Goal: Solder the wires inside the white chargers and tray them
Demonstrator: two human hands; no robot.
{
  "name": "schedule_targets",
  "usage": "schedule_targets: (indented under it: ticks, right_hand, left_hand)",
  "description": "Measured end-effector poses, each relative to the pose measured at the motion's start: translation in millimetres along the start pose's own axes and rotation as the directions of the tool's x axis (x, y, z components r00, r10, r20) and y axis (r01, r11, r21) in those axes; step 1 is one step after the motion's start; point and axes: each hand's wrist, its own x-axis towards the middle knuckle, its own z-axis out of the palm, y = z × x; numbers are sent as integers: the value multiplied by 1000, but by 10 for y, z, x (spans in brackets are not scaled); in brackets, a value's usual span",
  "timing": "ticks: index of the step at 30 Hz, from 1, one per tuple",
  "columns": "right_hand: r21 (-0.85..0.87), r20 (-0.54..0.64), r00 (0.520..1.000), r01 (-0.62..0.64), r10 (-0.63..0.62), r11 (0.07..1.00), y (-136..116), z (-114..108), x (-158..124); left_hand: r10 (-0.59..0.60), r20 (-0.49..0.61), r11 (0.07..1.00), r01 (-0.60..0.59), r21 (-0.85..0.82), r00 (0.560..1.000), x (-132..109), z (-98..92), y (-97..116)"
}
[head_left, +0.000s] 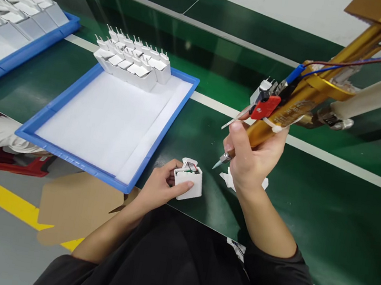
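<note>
My left hand [160, 187] grips a small white charger housing [189, 184] standing on the green belt, its top open with red and black wires showing. My right hand [251, 157] holds a gold dispensing gun [292, 108] tilted down to the left, its thin nozzle tip [216, 164] hanging a little right of and above the housing. A red clip and blue and red wires sit on the gun's body. Behind my right wrist lies a small white part [228, 179], partly hidden.
A blue tray [97, 173] with a white liner lies left of my hands, holding several finished white plug adapters [133, 60] at its far end. A second blue tray [27, 51] full of adapters sits at far left. Brown cardboard [75, 206] lies on the floor below.
</note>
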Motion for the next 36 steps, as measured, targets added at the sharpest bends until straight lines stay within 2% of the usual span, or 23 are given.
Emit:
schedule_targets:
  ticks: [3,7,10,12,15,17,19,21,23,25,28,32,36]
  right_hand:
    - [-12,-9,1000,20,-20,1000,5,9,23]
    - [-42,-14,1000,23,-24,999,3,14,33]
    - [-42,2,1000,20,-20,999,10,3,29]
    - [-35,10,1000,15,-14,999,19,-7,26]
    - [-13,18,1000,12,-11,1000,28,-18,25]
    - [-2,22,1000,17,-17,1000,27,-21,28]
    - [4,25,1000,13,-13,1000,22,-23,33]
    - [13,30,1000,5,-5,1000,14,-24,37]
    - [20,30,1000,-7,7,1000,8,-23,40]
    - [17,22,1000,-20,20,1000,3,-19,44]
    - [11,11,999,-40,40,999,-1,-8,52]
    - [28,11,999,-33,33,999,1,4,61]
    - [21,20,999,-29,28,999,11,-5,58]
  left_hand:
    - [11,-4,1000,-11,14,1000,29,-7,-1]
    - [127,-32,956,-113,270,991,95,-23,-77]
    - [122,-34,917,-99,386,992,153,-46,-136]
    - [72,7,924,-69,375,997,197,-50,-140]
    - [31,54,961,-45,272,998,277,-8,-106]
    - [51,51,980,-60,190,997,331,50,-92]
    - [108,23,976,-110,186,994,370,107,-99]
    - [215,-21,935,-200,293,976,380,136,-120]
    - [359,-19,840,-314,443,933,355,122,-135]
    - [449,61,726,-404,556,892,306,72,-134]
    - [486,168,611,-471,636,858,229,-2,-127]
    - [564,119,566,-488,665,817,206,6,-172]
    - [531,55,598,-420,683,845,231,71,-223]
